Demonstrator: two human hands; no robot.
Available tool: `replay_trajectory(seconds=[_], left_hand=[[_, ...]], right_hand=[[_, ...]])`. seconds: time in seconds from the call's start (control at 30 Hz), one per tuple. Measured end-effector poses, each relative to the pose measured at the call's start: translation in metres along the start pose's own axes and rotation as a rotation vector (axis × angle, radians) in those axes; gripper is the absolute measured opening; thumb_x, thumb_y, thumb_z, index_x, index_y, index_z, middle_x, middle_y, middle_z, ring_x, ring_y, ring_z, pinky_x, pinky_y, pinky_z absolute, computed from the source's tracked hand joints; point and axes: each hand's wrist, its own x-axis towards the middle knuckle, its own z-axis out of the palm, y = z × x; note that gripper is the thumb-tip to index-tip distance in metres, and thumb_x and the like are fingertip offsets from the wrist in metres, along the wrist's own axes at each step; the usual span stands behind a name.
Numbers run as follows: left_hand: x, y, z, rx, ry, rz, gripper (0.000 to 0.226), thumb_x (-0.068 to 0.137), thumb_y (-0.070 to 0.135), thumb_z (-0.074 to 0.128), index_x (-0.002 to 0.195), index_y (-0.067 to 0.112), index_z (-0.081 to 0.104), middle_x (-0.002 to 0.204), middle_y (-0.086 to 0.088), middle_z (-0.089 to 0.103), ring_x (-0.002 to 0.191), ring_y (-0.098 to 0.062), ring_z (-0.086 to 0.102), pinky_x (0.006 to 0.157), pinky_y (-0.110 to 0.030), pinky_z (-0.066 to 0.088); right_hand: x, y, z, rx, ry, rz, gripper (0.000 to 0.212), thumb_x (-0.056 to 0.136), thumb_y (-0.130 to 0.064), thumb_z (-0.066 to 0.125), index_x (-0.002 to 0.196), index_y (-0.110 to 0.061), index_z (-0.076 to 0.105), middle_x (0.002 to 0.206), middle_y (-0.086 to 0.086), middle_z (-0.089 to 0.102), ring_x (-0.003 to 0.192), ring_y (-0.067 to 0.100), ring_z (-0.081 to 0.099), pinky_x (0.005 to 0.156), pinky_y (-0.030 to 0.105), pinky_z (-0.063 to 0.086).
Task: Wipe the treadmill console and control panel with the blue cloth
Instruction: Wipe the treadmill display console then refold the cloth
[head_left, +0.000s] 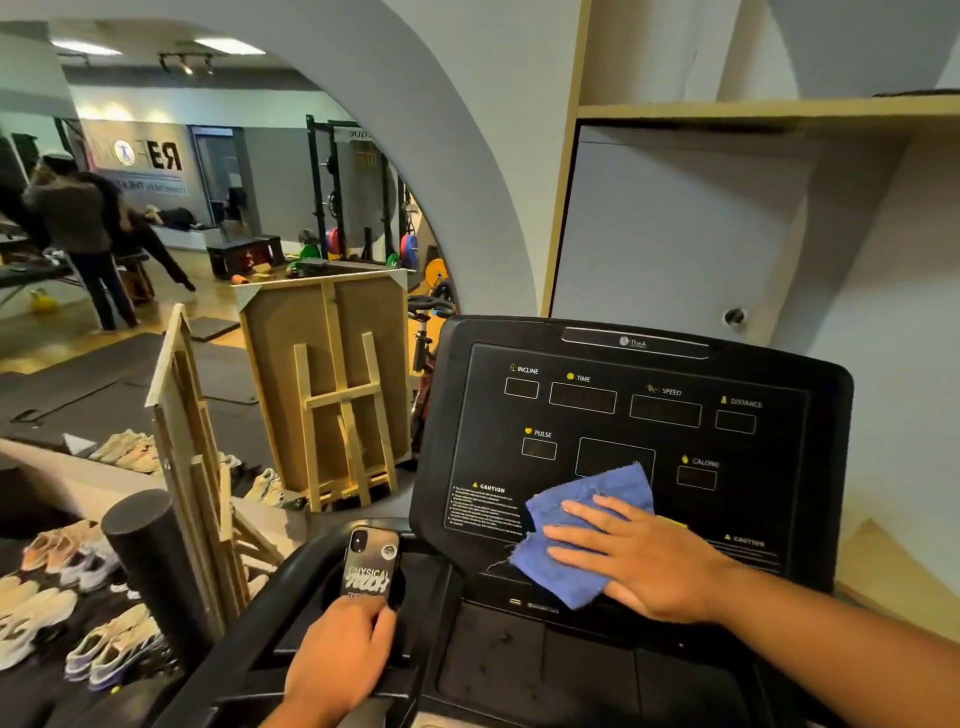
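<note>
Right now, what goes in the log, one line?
right hand flat on blue cloth | wiping console | left hand by phone

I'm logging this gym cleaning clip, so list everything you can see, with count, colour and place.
Treadmill console: one, black, centre right, displays dark.
Blue cloth: one, pressed flat on the console's lower part.
Phone: one, dark case, standing in the cup holder left of the console.
Foam roller: one, black, upright at left.
Wooden easels: two, beside the mirror.
Shoes: several pairs, pale, lower left.
Shelf: one, wooden, upper right.
Left hand: by the phone's base.
Right hand: flat on the cloth.
</note>
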Motion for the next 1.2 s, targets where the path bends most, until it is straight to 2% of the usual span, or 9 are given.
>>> replay_trajectory(seconds=[0.13, 0.27, 0.43, 0.57, 0.67, 0.77, 0.9, 1.03, 1.2], left_hand=[[0.001, 0.001, 0.0, 0.01, -0.008, -0.02, 0.031, 0.095, 0.045, 0.044, 0.082, 0.024, 0.063, 0.086, 0.006, 0.062, 0.081, -0.013, 0.062, 0.075, -0.033, 0.049], [0.002, -0.001, 0.002, 0.009, -0.016, -0.018, 0.031, 0.094, 0.042, 0.044, 0.076, 0.022, 0.059, 0.08, 0.004, 0.064, 0.08, -0.016, 0.064, 0.074, -0.035, 0.051], [0.002, 0.001, 0.003, 0.021, -0.009, -0.006, 0.029, 0.097, 0.039, 0.046, 0.083, 0.024, 0.066, 0.082, 0.006, 0.064, 0.083, -0.016, 0.064, 0.076, -0.033, 0.05], [0.008, 0.0, 0.002, 0.057, -0.055, -0.039, 0.027, 0.096, 0.044, 0.045, 0.089, 0.033, 0.069, 0.092, 0.007, 0.065, 0.087, -0.014, 0.062, 0.08, -0.032, 0.05], [0.01, 0.004, 0.0, 0.063, -0.06, -0.072, 0.024, 0.096, 0.045, 0.047, 0.094, 0.04, 0.07, 0.103, 0.007, 0.068, 0.094, -0.012, 0.062, 0.08, -0.027, 0.047], [0.013, 0.002, 0.002, 0.087, -0.078, -0.095, 0.022, 0.095, 0.047, 0.046, 0.085, 0.044, 0.066, 0.11, 0.007, 0.071, 0.097, -0.011, 0.064, 0.082, -0.027, 0.049], [0.011, 0.008, -0.001, 0.071, -0.068, -0.048, 0.02, 0.099, 0.041, 0.046, 0.088, 0.044, 0.062, 0.099, 0.008, 0.062, 0.088, -0.01, 0.052, 0.079, -0.027, 0.042], [0.01, 0.004, 0.003, 0.093, -0.059, -0.054, 0.024, 0.099, 0.04, 0.046, 0.09, 0.038, 0.068, 0.101, 0.006, 0.067, 0.094, -0.015, 0.061, 0.081, -0.03, 0.046], [0.009, 0.0, 0.005, 0.099, -0.075, -0.049, 0.032, 0.097, 0.042, 0.043, 0.083, 0.029, 0.069, 0.092, 0.006, 0.069, 0.085, -0.012, 0.063, 0.079, -0.034, 0.051]], right_hand=[[0.009, 0.063, -0.03, 0.05, 0.101, 0.37, 0.065, 0.094, -0.041, 0.041, 0.157, -0.035, 0.022, 0.165, -0.008, 0.017, 0.154, 0.017, 0.002, 0.125, 0.041, 0.0], [0.013, 0.069, -0.046, 0.129, 0.218, 0.779, 0.065, 0.097, -0.046, 0.031, 0.158, -0.029, 0.017, 0.168, -0.003, 0.014, 0.155, 0.025, 0.002, 0.122, 0.054, 0.015], [-0.016, -0.009, 0.005, 0.058, 0.123, 0.363, 0.066, 0.096, -0.043, 0.044, 0.158, -0.03, 0.025, 0.168, -0.002, 0.014, 0.155, 0.032, 0.005, 0.123, 0.053, 0.006], [-0.067, 0.009, 0.008, -0.006, 0.004, 0.175, 0.062, 0.1, -0.045, 0.041, 0.158, -0.035, 0.022, 0.166, -0.008, 0.018, 0.154, 0.024, 0.006, 0.123, 0.041, -0.001], [-0.083, 0.051, -0.002, -0.023, 0.054, 0.337, 0.066, 0.095, -0.039, 0.046, 0.157, -0.034, 0.025, 0.165, -0.005, 0.022, 0.153, 0.023, 0.01, 0.123, 0.039, 0.0], [-0.088, 0.096, -0.025, 0.099, 0.249, 0.803, 0.068, 0.092, -0.035, 0.043, 0.156, -0.031, 0.021, 0.164, 0.001, 0.028, 0.153, 0.025, 0.016, 0.121, 0.045, 0.011], [-0.083, 0.087, -0.022, 0.176, 0.369, 1.058, 0.061, 0.1, -0.039, 0.034, 0.158, -0.026, 0.022, 0.167, 0.0, 0.016, 0.155, 0.025, 0.003, 0.124, 0.051, 0.012], [-0.097, 0.03, 0.007, 0.159, 0.275, 1.031, 0.064, 0.098, -0.037, 0.034, 0.159, -0.023, 0.02, 0.168, 0.005, 0.015, 0.155, 0.03, 0.002, 0.122, 0.057, 0.015], [-0.148, -0.031, 0.045, 0.023, 0.045, 0.615, 0.076, 0.091, -0.037, 0.043, 0.16, -0.022, 0.016, 0.164, 0.008, 0.025, 0.153, 0.037, 0.01, 0.115, 0.06, 0.022]])
